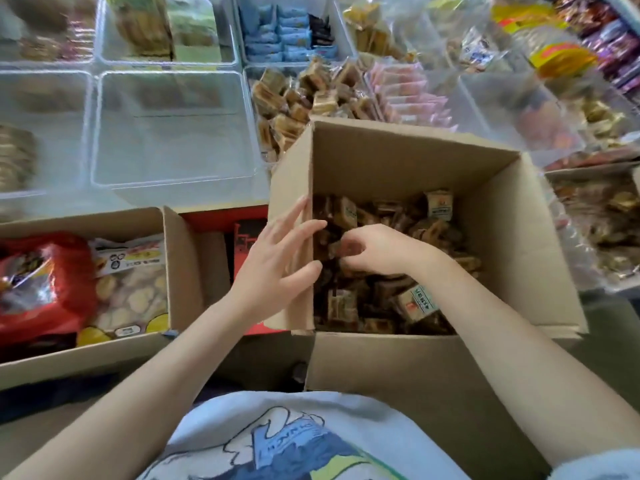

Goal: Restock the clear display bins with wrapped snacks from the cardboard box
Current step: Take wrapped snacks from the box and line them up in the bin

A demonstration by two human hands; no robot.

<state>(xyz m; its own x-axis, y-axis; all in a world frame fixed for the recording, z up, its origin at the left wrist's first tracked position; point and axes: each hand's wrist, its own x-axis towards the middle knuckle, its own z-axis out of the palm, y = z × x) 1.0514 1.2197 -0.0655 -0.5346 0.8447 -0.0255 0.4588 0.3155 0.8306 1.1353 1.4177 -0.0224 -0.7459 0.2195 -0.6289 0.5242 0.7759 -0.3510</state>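
Observation:
An open cardboard box (pixel 512 237) stands in front of me, its bottom covered with several small brown wrapped snacks (pixel 422 306). My right hand (pixel 374 249) is down inside the box, fingers curled round one brown wrapped snack (pixel 346 245). My left hand (pixel 277 258) lies against the box's left flap (pixel 294 188) with fingers straight and spread. Just beyond the box a clear display bin (pixel 258 140) holds the same brown snacks. An empty clear bin (pixel 166 133) sits to its left.
A second cardboard box (pixel 173 271) at the left holds a red bag and a bag of biscuits. More clear bins hold blue packets (pixel 277 32), pink packets (pixel 405 95) and other snacks at the back and right. A red carton (pixel 239 244) lies between the boxes.

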